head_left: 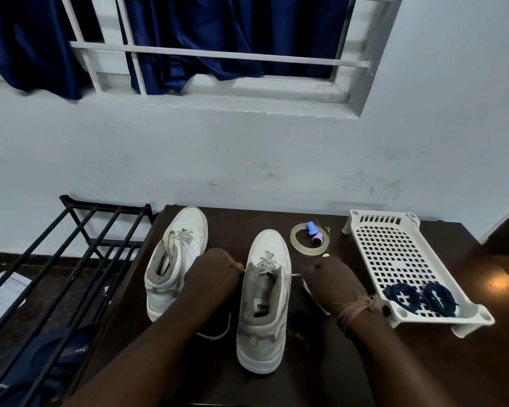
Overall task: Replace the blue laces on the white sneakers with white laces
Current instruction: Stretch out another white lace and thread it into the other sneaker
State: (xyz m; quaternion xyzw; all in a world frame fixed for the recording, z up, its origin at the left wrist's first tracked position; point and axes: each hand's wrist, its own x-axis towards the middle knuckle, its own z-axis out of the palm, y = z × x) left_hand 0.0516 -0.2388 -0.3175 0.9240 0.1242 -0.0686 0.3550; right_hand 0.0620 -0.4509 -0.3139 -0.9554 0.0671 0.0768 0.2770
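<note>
Lacing the right-hand sneaker with white lace, both hands pulling at its sides.

Black rack (71,259) at far left; left sneaker (175,259) on the dark table (423,362), white laces in. Left hand (215,274) curled, pinching a white lace end (241,268) just beside the near sneaker (265,301). Right hand (332,277) closed round the other lace end (296,274), drawn taut. Tape roll (309,239) behind. White tray (394,259) at right holds two coiled blue laces (420,296).
</note>
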